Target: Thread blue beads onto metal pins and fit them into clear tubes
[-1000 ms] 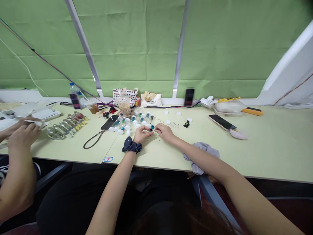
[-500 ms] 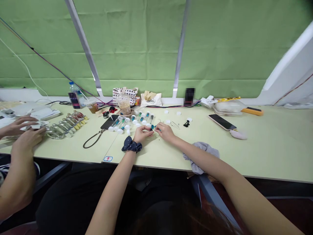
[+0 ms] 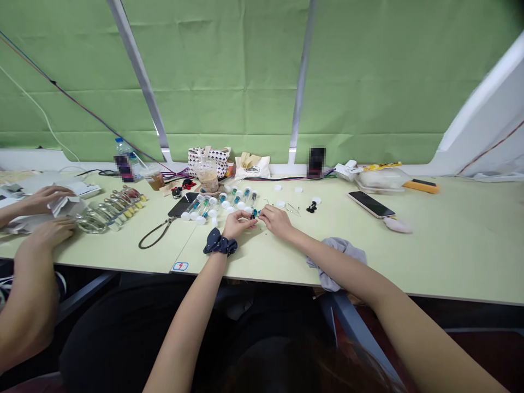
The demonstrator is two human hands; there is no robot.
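My left hand point(image 3: 238, 225), with a dark dotted scrunchie point(image 3: 220, 243) at its wrist, pinches a small black piece point(image 3: 252, 217) just above the table. My right hand point(image 3: 277, 220) is closed in a pinch right beside it; whatever its fingertips hold is too small to name. A tiny blue part point(image 3: 256, 212) shows between the two hands. Directly behind them lie several clear tubes point(image 3: 204, 204) with blue and green contents and white caps point(image 3: 200, 220). Thin metal pins point(image 3: 292, 209) and small black parts point(image 3: 311, 207) are scattered to the right of my right hand.
At the left, a co-worker's hands point(image 3: 51, 232) handle white paper near a row of clear packets point(image 3: 110, 210). Phones point(image 3: 371, 204) lie on both sides. A grey cloth point(image 3: 341, 254) sits under my right forearm. An iced drink cup point(image 3: 208, 177) and bags stand behind.
My hands stay in nearly the same place, my right fingers shifting only slightly. At the left, the co-worker's hands have moved and a folded white paper piece now stands up between them.
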